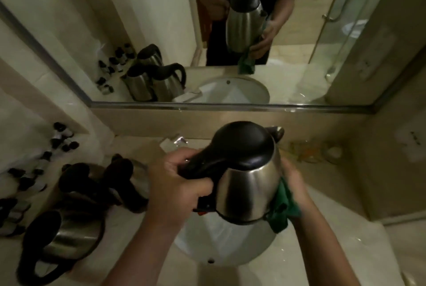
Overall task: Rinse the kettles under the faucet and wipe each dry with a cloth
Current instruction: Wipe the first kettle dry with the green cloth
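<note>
a steel kettle (247,184) with a black lid and handle is held in the air over the white sink basin (221,246), tipped so its spout points to the far right. the left hand (177,184) grasps the black handle, fingers curled fully round it. the right hand (294,178) is at the kettle's right flank with a green cloth (284,207) held against the steel wall; the fingers lie mostly behind the kettle and cloth, so whether they clench the cloth or merely press it flat cannot be told. the cloth hangs down past the kettle's base rim.

on the pale counter (334,251) to the left of the basin stand more steel kettles: one near kettle (66,235) at the left with its black handle toward the near edge, and a blurred dark group of kettles (103,182) just beyond it. further left, a row of small dark-capped bottles (46,156) runs along the wall. at the far right of the counter sit some clear, blurred glass objects (320,152). the wall mirror (230,43) above reflects the person's hands, the held kettle, the cloth and the standing kettles.
</note>
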Action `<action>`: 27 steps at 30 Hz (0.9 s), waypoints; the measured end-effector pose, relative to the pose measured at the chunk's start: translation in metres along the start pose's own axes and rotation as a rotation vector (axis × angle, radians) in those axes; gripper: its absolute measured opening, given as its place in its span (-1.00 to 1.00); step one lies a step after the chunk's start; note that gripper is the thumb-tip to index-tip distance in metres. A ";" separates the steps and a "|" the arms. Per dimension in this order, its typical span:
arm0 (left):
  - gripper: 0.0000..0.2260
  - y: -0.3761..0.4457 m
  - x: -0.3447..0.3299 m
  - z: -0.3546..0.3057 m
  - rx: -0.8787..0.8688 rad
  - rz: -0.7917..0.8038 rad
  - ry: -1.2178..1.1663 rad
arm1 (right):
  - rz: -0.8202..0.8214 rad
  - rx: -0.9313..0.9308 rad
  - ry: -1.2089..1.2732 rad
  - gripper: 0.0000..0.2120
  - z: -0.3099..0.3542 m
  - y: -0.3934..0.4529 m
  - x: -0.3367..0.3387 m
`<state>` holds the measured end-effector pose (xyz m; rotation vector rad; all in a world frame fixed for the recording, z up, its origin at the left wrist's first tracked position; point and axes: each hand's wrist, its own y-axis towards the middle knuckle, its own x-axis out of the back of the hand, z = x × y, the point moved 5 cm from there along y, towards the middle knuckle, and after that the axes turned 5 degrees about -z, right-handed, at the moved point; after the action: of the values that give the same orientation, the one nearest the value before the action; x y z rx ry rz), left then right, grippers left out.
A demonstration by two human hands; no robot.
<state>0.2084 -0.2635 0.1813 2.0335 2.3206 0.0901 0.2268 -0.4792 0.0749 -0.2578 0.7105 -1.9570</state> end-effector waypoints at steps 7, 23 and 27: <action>-0.67 -0.006 -0.117 0.095 0.051 0.155 0.130 | -0.337 0.165 0.052 -0.64 -0.052 -0.003 0.086; -0.66 -0.026 -0.252 0.243 0.112 0.329 0.205 | -0.651 0.265 -0.431 -0.40 -0.083 0.048 0.181; -0.77 -0.021 -0.280 0.254 0.113 0.457 0.344 | -0.656 0.199 -0.506 -0.45 -0.097 0.052 0.187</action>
<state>0.2451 -0.5422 -0.0724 2.7619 2.0037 0.3608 0.1312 -0.6230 -0.0556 -0.9139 0.0886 -2.4067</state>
